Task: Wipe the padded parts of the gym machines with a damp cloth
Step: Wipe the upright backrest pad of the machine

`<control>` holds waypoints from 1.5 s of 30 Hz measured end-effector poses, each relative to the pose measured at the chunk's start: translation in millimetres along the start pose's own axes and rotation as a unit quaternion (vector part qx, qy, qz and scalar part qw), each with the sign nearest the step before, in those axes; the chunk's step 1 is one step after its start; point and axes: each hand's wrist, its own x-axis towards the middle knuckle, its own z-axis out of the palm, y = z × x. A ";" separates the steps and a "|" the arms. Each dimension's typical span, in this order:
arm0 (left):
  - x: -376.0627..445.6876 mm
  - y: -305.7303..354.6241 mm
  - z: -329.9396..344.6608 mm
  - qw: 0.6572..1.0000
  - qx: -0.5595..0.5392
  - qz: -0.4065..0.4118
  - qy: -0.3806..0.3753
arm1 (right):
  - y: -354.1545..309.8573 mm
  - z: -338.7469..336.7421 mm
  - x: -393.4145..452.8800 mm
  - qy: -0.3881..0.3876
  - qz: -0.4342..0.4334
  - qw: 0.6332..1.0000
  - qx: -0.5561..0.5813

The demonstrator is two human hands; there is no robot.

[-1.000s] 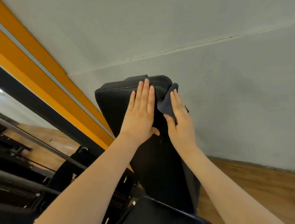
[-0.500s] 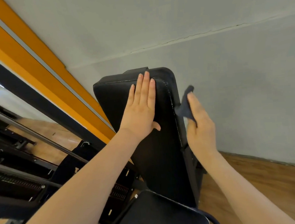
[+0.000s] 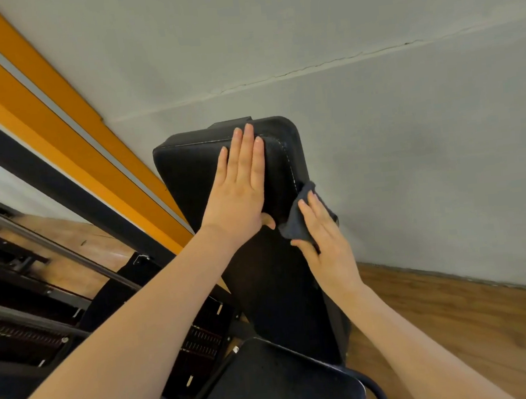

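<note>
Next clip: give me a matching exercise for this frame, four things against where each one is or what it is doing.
Things:
1. left hand
2. right hand
3. dark blue cloth
4. black padded seat

States:
A. at the bottom, below the backrest
B. flat on the black padded backrest, fingers straight
C. pressed against the backrest's right edge
D. holds the cloth

Pairs: 1-B, 2-D, 3-C, 4-A

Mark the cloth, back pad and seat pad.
cloth (image 3: 295, 225), head view, dark fold under the right hand's fingers.
back pad (image 3: 189, 170), head view, bare upper front face.
seat pad (image 3: 271, 386), head view, middle of top surface.
</note>
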 end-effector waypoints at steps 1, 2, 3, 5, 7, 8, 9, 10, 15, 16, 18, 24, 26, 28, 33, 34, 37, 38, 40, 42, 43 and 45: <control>-0.3 -0.2 0.7 1.000 0.003 -0.001 0.001 | -5.9 0.3 2.3 -0.005 0.024 0.999 0.030; -0.7 0.0 1.4 1.000 0.006 -0.003 0.005 | -11.9 2.0 5.2 0.001 0.045 0.998 0.052; -0.9 -0.2 2.4 1.000 0.010 -0.004 0.012 | -17.4 5.0 9.1 0.016 0.063 0.995 0.069; -1.0 0.5 2.6 1.000 0.016 -0.005 0.019 | -24.7 12.6 18.1 0.061 0.080 0.992 0.080; -0.7 1.4 1.6 1.000 0.011 -0.005 0.005 | -27.4 19.5 24.0 0.099 0.090 0.989 0.069; -0.4 1.6 1.1 1.000 0.005 -0.004 0.000 | -27.3 22.0 24.6 0.112 0.089 0.988 0.062; -0.1 1.5 1.3 1.000 0.002 -0.003 0.000 | -26.3 23.1 24.0 0.118 0.088 0.987 0.060; 0.1 1.5 1.4 1.000 0.001 -0.002 0.004 | -24.6 23.0 22.9 0.120 0.086 0.987 0.063; 1.3 0.9 2.7 1.000 0.005 0.002 0.002 | -11.4 22.0 5.6 0.114 0.095 0.982 0.114; 1.8 0.8 2.1 1.000 0.006 0.002 0.000 | -8.2 22.8 -1.1 0.108 0.105 0.981 0.125; 1.8 0.5 1.0 1.000 0.007 0.003 -0.004 | -4.6 22.7 -13.2 0.096 0.128 0.978 0.131; 0.0 1.7 -0.3 1.000 0.006 0.002 -0.005 | -33.0 0.1 16.3 0.112 0.135 0.966 0.190; -0.7 2.4 -0.1 1.000 0.003 0.001 0.001 | -40.2 2.6 31.9 0.101 0.114 0.971 0.184; -0.4 1.9 1.2 1.000 0.003 -0.001 0.009 | -40.1 10.4 33.3 0.104 0.111 0.973 0.172; 0.9 2.1 1.0 1.000 0.017 -0.001 0.001 | -20.4 19.7 8.5 0.114 0.135 0.966 0.186; 0.9 2.3 0.9 1.000 0.018 -0.002 0.001 | -15.8 19.8 2.2 0.105 0.143 0.966 0.189; 0.3 1.5 1.1 1.000 0.022 -0.003 -0.001 | 0.7 21.2 -23.6 0.067 0.182 0.963 0.190; 0.3 1.5 1.3 1.000 0.021 -0.003 0.001 | 5.1 20.9 -33.1 0.055 0.197 0.961 0.188; 0.4 2.9 0.5 1.000 0.018 -0.003 0.006 | 6.8 15.2 -45.4 0.044 0.220 0.956 0.191; -1.6 4.3 1.7 1.000 0.007 0.002 0.019 | -1.5 4.4 -41.1 0.060 0.222 0.953 0.198; -4.9 4.6 4.2 1.000 -0.004 0.009 0.030 | -8.8 -1.1 -33.0 0.075 0.209 0.955 0.196; -16.8 6.6 16.2 0.999 -0.010 0.027 0.042 | -23.1 -8.0 -11.0 0.098 0.162 0.966 0.175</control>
